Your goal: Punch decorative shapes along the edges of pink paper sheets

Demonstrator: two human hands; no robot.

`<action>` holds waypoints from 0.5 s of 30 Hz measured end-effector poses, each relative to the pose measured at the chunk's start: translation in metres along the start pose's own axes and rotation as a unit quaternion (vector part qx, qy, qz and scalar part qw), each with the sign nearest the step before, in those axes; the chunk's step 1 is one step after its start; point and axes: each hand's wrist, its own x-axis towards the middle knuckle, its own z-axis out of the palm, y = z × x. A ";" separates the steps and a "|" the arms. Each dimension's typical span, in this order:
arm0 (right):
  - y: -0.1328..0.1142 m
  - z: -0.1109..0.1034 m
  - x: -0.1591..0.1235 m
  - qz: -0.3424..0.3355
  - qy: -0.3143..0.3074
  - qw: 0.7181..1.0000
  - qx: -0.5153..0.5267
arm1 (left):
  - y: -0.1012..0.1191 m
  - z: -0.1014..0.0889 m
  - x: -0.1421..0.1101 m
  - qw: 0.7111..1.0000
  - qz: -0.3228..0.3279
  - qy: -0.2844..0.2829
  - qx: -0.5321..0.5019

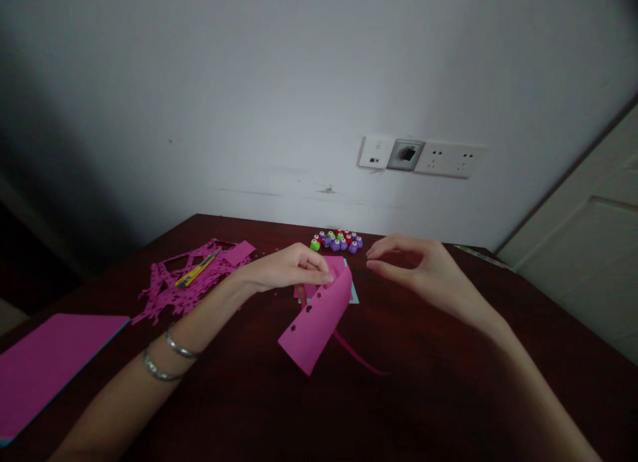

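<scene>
1. Left hand (304, 269), frame center: grips the curled pink paper (323, 319), which has small cutouts along one edge.
2. Right hand (411, 259), right of center: thumb and fingertips narrowly spaced.
3. Small craft punches (339, 240): grouped beyond the hands.
4. Yellow cutter (198, 269), left of center: lies on pink scraps (162, 282).

No readable text or numbers show anywhere

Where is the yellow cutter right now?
In the head view's left part, the yellow cutter lies on top of the pink paper scraps, to the left of the left hand.
</scene>
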 end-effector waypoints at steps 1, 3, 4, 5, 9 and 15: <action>-0.004 0.002 -0.001 -0.010 -0.031 0.999 0.006 | 0.000 0.000 0.000 1.000 0.007 -0.012 0.006; -0.012 0.007 -0.002 -0.015 -0.095 0.995 0.033 | 0.002 0.002 0.000 0.998 0.029 -0.040 0.024; -0.016 0.009 -0.003 -0.012 -0.121 0.991 0.050 | 0.003 0.002 -0.001 0.997 0.039 -0.054 0.035; -0.018 0.011 -0.003 -0.006 -0.144 0.987 0.066 | 0.004 0.003 -0.001 0.996 0.048 -0.063 0.044; -0.018 0.014 -0.005 0.026 -0.211 0.974 0.081 | 0.006 0.006 0.001 0.994 0.077 -0.045 0.059; -0.008 0.015 -0.004 0.025 -0.278 0.959 0.055 | 0.006 0.018 0.008 0.996 0.080 -0.015 0.040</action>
